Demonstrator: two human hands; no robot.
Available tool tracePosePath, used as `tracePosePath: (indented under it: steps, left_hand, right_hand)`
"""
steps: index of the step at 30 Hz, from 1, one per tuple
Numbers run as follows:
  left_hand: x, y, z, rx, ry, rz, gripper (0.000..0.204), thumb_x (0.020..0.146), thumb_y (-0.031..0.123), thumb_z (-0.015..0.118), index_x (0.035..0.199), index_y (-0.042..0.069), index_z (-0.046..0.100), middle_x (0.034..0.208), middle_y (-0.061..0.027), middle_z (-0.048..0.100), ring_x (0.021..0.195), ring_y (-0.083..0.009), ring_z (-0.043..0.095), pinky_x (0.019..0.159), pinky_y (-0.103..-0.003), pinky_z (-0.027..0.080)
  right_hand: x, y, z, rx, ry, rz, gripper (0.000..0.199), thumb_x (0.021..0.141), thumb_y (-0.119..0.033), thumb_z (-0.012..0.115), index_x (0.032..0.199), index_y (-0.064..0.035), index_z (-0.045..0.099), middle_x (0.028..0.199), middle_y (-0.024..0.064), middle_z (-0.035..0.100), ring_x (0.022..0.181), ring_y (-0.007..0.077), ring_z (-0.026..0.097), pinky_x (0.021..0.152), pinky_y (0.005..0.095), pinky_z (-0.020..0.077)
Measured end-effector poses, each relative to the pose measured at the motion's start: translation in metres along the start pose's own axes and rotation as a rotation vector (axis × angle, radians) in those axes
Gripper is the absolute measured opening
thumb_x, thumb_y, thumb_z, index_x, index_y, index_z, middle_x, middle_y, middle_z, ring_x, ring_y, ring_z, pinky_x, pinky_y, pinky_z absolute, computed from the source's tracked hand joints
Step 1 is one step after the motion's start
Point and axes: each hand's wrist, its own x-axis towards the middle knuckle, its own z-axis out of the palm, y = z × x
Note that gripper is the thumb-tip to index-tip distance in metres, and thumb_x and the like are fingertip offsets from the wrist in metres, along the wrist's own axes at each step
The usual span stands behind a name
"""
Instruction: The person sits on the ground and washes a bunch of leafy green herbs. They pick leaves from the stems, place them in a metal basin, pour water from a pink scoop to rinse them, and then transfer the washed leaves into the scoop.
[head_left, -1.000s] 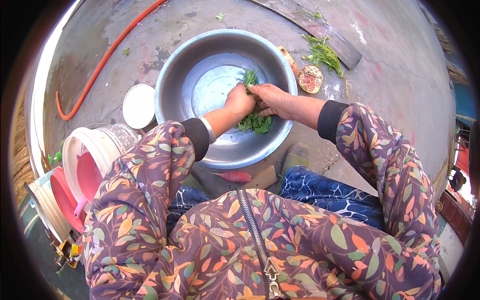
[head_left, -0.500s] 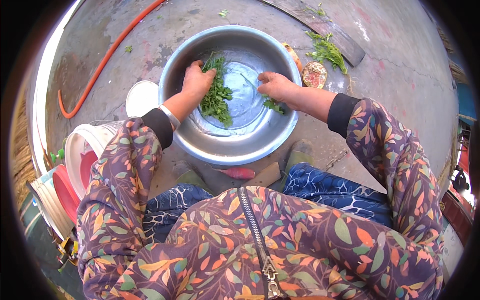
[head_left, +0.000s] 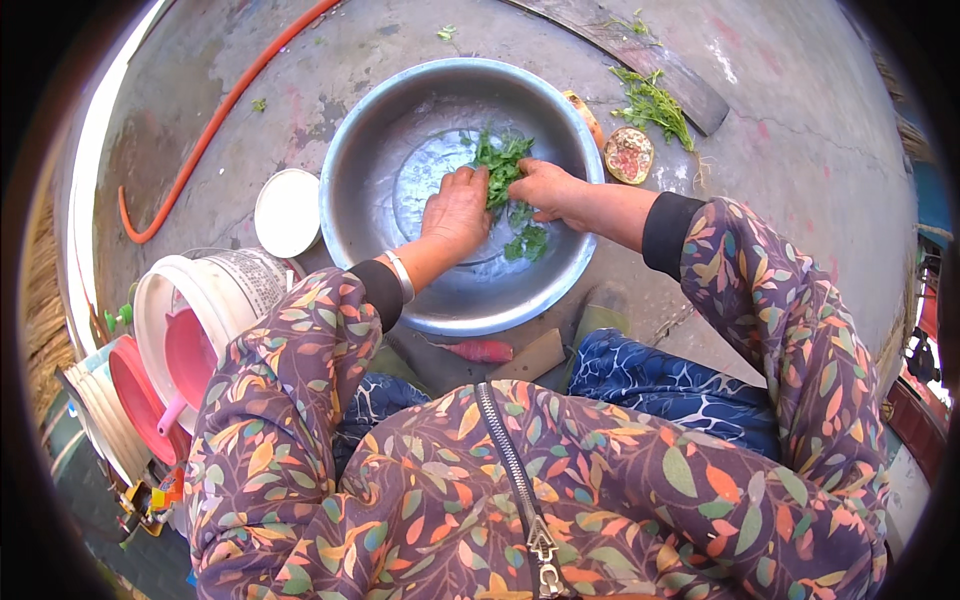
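A wide metal basin (head_left: pixel 470 315) with a pale bluish rim stands on the ground in front of me. Inside it, both hands meet at a bunch of leafy green herbs (head_left: pixel 500 155), which look like coriander. My left hand (head_left: pixel 458 212) is closed against the bunch's near left side, its fingertips partly hidden by leaves. From the right, my right hand (head_left: pixel 548 190) grips the herbs, with a few leaves (head_left: pixel 527 243) hanging below it. Shallow water seems to cover the basin's shiny bottom.
Left of the basin are a round white lid (head_left: pixel 288 212), a white bucket (head_left: pixel 225 285) holding a pink scoop, and an orange hose (head_left: pixel 215 120). To the right lie a speckled round piece (head_left: pixel 629 155), loose greens (head_left: pixel 655 105) and a plank (head_left: pixel 670 75). A reddish root (head_left: pixel 480 350) lies near my feet.
My left hand has carried its bunch rightward across the basin to my right hand, and the two lots of greens are now together. The right hand has barely moved.
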Motion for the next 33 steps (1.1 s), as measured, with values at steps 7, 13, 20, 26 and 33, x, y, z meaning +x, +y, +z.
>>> tracePosePath:
  steps: [7,13,20,26,33]
  left_hand:
    - [0.018,-0.016,-0.008,-0.996,-0.214,-0.223,0.029,0.091,0.013,0.053,0.115,0.0,0.062,0.092,-0.0114,0.069,0.085,-0.0176,0.065,0.076,-0.032,0.051]
    - [0.023,-0.052,-0.041,-0.398,-0.26,-0.194,0.062,0.08,0.042,0.07,0.124,0.0,0.057,0.11,-0.0182,0.062,0.102,-0.0306,0.061,0.09,-0.037,0.047]
    - [0.023,-0.009,-0.033,-0.156,0.037,-0.21,0.097,0.069,0.052,0.077,0.14,0.002,0.034,0.136,-0.0195,0.043,0.129,-0.0356,0.041,0.101,-0.051,0.039]
    - [0.024,0.008,0.007,0.034,0.074,-0.086,0.058,0.075,0.028,0.074,0.122,0.005,0.05,0.119,-0.0139,0.055,0.111,-0.0341,0.053,0.088,-0.051,0.046]
    - [0.043,-0.048,-0.058,-0.973,-0.472,-0.324,0.029,0.079,0.009,0.062,0.104,-0.005,0.061,0.092,-0.0118,0.066,0.078,-0.0189,0.064,0.069,-0.033,0.052]
  right_hand:
    - [0.003,0.011,-0.004,0.211,-0.127,-0.016,0.06,0.089,-0.02,0.055,0.144,-0.0068,0.033,0.14,0.0165,0.042,0.127,0.0305,0.044,0.102,0.0486,0.0413]
    - [0.01,0.017,-0.005,0.167,0.058,-0.016,0.06,0.088,-0.02,0.055,0.143,-0.0067,0.035,0.138,0.0163,0.042,0.127,0.0308,0.044,0.102,0.0474,0.0424]
    - [0.013,0.013,0.0,0.209,-0.006,-0.001,0.065,0.094,-0.037,0.049,0.145,-0.0036,0.026,0.142,0.017,0.036,0.133,0.0306,0.035,0.105,0.0518,0.0347]
    - [0.011,0.014,-0.002,0.22,0.0,-0.065,0.069,0.096,-0.051,0.044,0.144,-0.0055,0.029,0.142,0.0156,0.037,0.133,0.0289,0.036,0.106,0.0497,0.0335]
    - [0.008,0.019,-0.005,0.264,0.012,-0.118,0.064,0.096,-0.05,0.046,0.141,-0.0058,0.034,0.136,0.0139,0.042,0.126,0.0249,0.042,0.103,0.0457,0.0381]
